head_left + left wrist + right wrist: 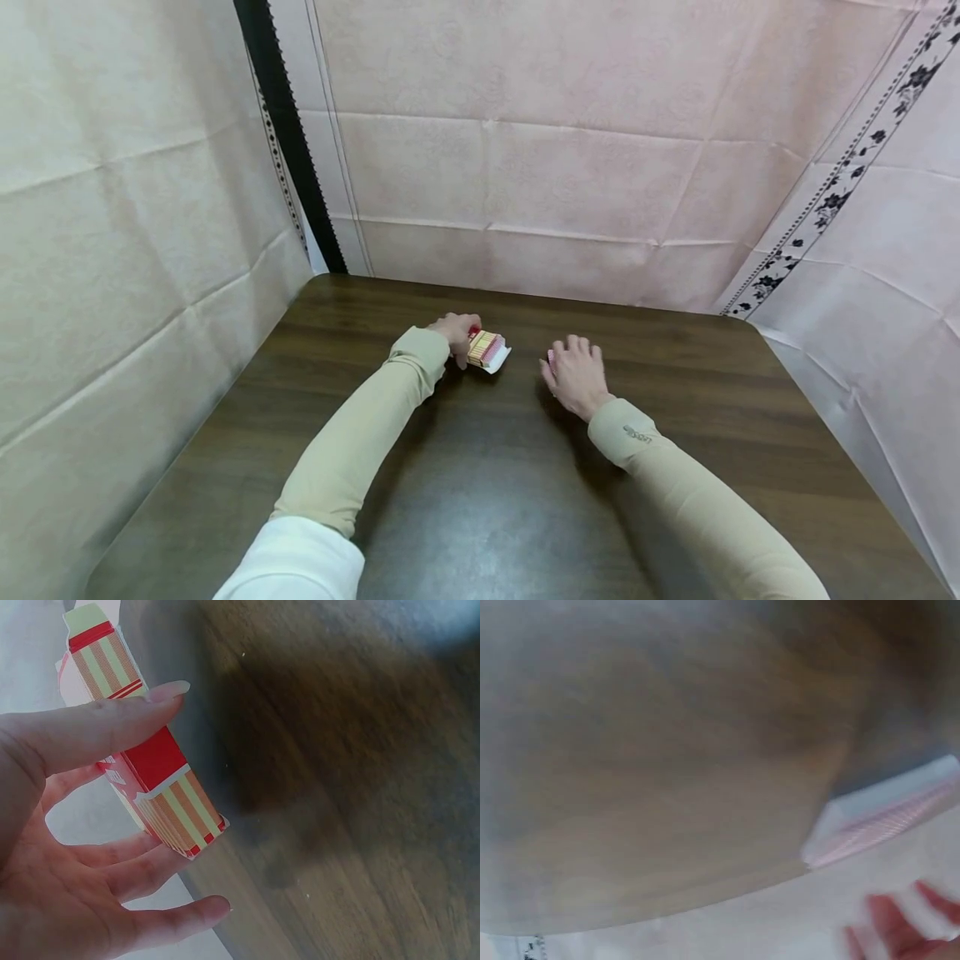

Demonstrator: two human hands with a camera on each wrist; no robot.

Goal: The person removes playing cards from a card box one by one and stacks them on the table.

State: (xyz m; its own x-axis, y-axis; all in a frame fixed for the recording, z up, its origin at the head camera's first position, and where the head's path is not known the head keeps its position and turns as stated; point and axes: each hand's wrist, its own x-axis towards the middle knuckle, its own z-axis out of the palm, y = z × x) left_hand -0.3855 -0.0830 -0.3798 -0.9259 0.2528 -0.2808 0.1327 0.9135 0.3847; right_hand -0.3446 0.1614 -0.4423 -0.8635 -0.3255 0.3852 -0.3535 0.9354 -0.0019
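Observation:
My left hand holds a small card box, red with cream and tan stripes, thumb across one face and fingers on the other. In the head view, the box's white flap stands open toward the right, with pink showing beside the stripes. Apart from it on the right is my right hand, palm down above the table. Between its thumb and forefinger shows a pink-patterned pack of cards with white edges. The right wrist view is blurred and catches only some fingertips, so the grip itself is partly hidden.
A dark brown wooden table lies under both hands. Pale creased cloth hangs along its far side and both sides. A black strip runs down at the far left.

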